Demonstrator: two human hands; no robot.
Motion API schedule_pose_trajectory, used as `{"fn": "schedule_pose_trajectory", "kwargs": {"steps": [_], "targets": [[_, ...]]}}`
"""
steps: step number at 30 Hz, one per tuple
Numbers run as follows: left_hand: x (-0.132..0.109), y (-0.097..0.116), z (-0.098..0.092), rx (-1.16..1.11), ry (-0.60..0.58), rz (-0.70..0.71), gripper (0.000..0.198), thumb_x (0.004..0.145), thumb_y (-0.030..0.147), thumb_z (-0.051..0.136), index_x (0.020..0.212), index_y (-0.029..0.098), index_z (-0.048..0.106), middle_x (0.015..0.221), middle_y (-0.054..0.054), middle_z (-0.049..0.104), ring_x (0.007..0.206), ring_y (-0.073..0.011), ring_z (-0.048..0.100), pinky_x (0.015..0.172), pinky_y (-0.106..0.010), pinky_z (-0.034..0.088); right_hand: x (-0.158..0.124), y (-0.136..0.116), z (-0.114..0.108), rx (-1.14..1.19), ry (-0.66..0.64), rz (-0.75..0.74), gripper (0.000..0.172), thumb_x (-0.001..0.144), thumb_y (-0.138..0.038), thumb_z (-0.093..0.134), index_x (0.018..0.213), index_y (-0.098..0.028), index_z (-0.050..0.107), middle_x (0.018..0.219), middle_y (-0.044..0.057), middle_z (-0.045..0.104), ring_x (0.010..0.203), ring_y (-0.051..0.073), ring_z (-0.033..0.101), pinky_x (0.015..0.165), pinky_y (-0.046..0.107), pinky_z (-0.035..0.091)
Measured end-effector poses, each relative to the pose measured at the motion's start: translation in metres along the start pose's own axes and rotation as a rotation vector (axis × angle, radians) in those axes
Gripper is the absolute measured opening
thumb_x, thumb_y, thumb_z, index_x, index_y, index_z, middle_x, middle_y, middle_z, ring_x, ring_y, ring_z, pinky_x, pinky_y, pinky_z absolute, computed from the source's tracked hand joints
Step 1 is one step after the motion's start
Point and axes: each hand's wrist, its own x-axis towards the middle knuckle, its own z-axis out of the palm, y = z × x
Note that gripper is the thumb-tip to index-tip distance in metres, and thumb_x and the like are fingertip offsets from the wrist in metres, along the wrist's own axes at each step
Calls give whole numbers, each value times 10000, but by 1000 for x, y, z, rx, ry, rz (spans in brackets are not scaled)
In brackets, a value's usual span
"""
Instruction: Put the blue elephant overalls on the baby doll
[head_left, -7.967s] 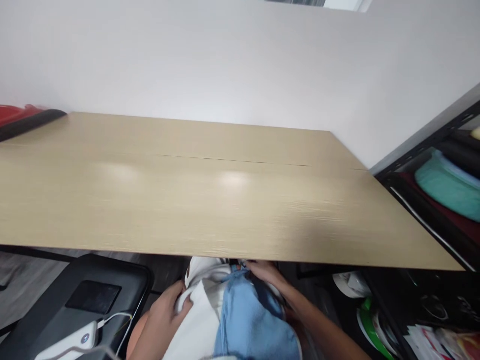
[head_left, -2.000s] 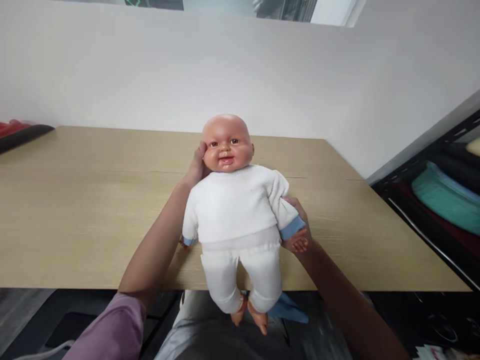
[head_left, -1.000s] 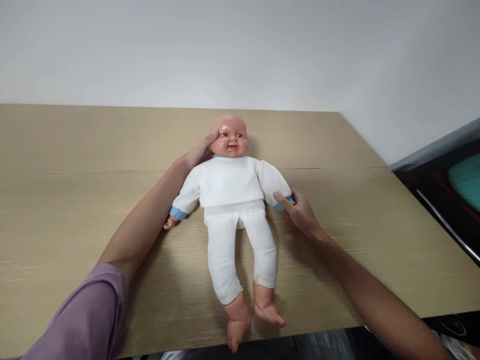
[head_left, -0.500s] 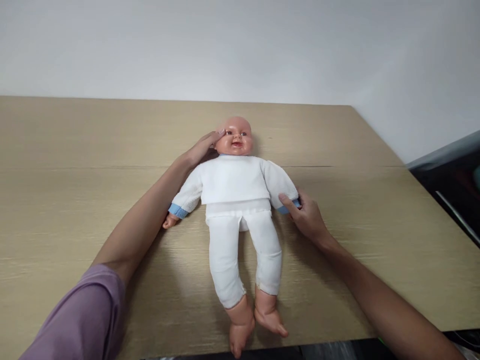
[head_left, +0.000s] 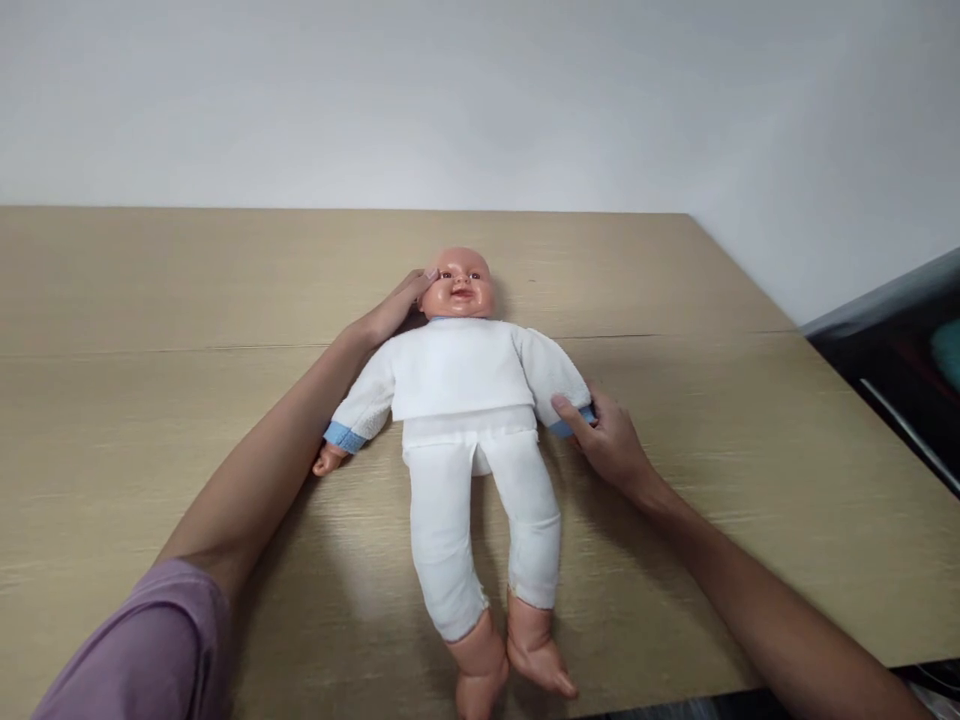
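A baby doll (head_left: 463, 368) lies on its back on the wooden table, with its head away from me and its bare feet towards me. It has a white top with blue cuffs and white trousers. My left hand (head_left: 396, 305) rests against the side of the doll's head, its visible fingers stretched out and their tips at the temple. Around the cuff of the doll's arm on the right, my right hand (head_left: 606, 435) is closed, thumb on top. The doll's hand there is mostly hidden. Its other arm lies beside my left forearm.
The wooden table (head_left: 150, 400) has a seam running across it. Behind stands a pale wall (head_left: 450, 100). A dark object (head_left: 900, 350) is beyond the table's right edge. One foot of the doll reaches the bottom of the view.
The view has shifted a little, so the doll and both hands appear slightly lower and further left. Both hands keep their places on the doll.
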Motion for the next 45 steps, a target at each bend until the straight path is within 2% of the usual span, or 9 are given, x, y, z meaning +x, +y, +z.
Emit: {"fn": "schedule_pose_trajectory", "kwargs": {"steps": [9, 20, 25, 31, 34, 38, 40, 42, 45], "targets": [[-2, 5, 5, 30, -65, -16, 600, 1002, 680, 701, 1350, 198, 786, 1387, -128, 804, 1425, -404, 677, 1304, -533, 466, -1, -1, 0, 26, -5, -26, 538, 967, -694, 627, 1003, -166, 724, 769, 6, 648, 700, 200, 544, 686, 327, 413], [-3, 6, 8, 12, -47, -36, 606, 1003, 669, 706, 1357, 181, 768, 1424, -137, 786, 1428, -398, 676, 1315, -523, 453, -3, 4, 4, -32, 16, -83, 501, 1018, -681, 582, 937, -195, 676, 793, 23, 658, 713, 217, 557, 710, 353, 428], [-3, 4, 6, 34, 12, -28, 580, 972, 666, 735, 1329, 210, 759, 1339, -120, 822, 1395, -391, 696, 1286, -535, 480, -2, 10, 9, -150, 109, -226, 489, 1062, -650, 533, 1035, -191, 698, 1027, 115, 716, 993, 313, 650, 932, 439, 500], [-6, 3, 8, 82, 37, 0, 672, 927, 740, 738, 1356, 224, 710, 1326, -135, 806, 1360, -366, 709, 1221, -510, 529, -1, 17, 11, -283, 196, -299, 496, 1082, -605, 515, 1212, -174, 723, 1284, 196, 690, 1199, 376, 618, 1092, 544, 480], [-6, 12, 5, 189, 122, 34, 671, 913, 744, 750, 1346, 238, 675, 1459, -142, 728, 1386, -362, 668, 1167, -498, 552, -1, 19, 12, -278, 244, -334, 467, 1079, -580, 535, 1242, -171, 687, 1277, 195, 697, 1193, 372, 628, 1090, 550, 486], [-12, 44, 3, 438, 346, 266, 510, 977, 673, 677, 1261, 249, 666, 1524, -122, 652, 1369, -306, 610, 1088, -434, 556, 2, 13, 10, -270, 322, -396, 465, 1068, -525, 565, 1338, -153, 635, 1283, 203, 711, 1200, 384, 642, 1080, 568, 501], [-26, 66, 19, 505, 453, 398, 384, 999, 605, 654, 1132, 246, 659, 1341, -104, 715, 1227, -275, 651, 1049, -410, 546, 1, 1, 4, -292, 374, -445, 464, 1060, -492, 577, 1361, -142, 634, 1328, 218, 705, 1240, 399, 633, 1105, 586, 489], [-52, 86, 52, 551, 473, 473, 297, 1003, 542, 658, 972, 248, 623, 1097, -74, 731, 1056, -257, 672, 1017, -409, 537, -6, -18, -5, -261, 361, -487, 391, 1065, -447, 577, 1315, -160, 665, 1269, 192, 734, 1176, 370, 668, 1074, 547, 512], [-111, 104, 126, 601, 162, 414, 296, 1057, 527, 586, 899, 279, 619, 965, -55, 731, 957, -276, 684, 966, -451, 547, -32, -48, -25, -134, 163, -514, 244, 1083, -388, 571, 1163, -213, 722, 1028, 97, 770, 902, 269, 707, 891, 417, 564]]}}
